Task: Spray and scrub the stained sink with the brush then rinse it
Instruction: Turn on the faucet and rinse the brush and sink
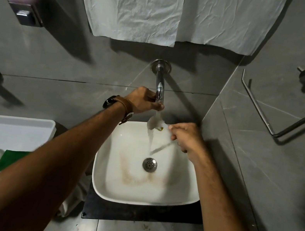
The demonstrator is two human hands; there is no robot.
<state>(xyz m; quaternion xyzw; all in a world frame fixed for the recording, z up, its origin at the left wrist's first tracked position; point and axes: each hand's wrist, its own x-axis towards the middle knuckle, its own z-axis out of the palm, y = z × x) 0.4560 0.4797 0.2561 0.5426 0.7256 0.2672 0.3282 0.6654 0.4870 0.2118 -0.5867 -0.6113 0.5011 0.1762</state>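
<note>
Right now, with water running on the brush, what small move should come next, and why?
Probably lower the brush in the right hand to the brown stain below the drain; that ring is still there, and the left hand already holds the tap.

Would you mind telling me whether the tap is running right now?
On: water streams from the tap into the sink, while the left hand holds the spout.

The near half of the white square ceramic sink (pixel 144 193) lies open. The chrome wall spout (pixel 159 88), the left hand (pixel 144 100) and the right hand (pixel 186 136) crowd its far edge, with the grey tiled side wall (pixel 266 135) close on the right.
</note>
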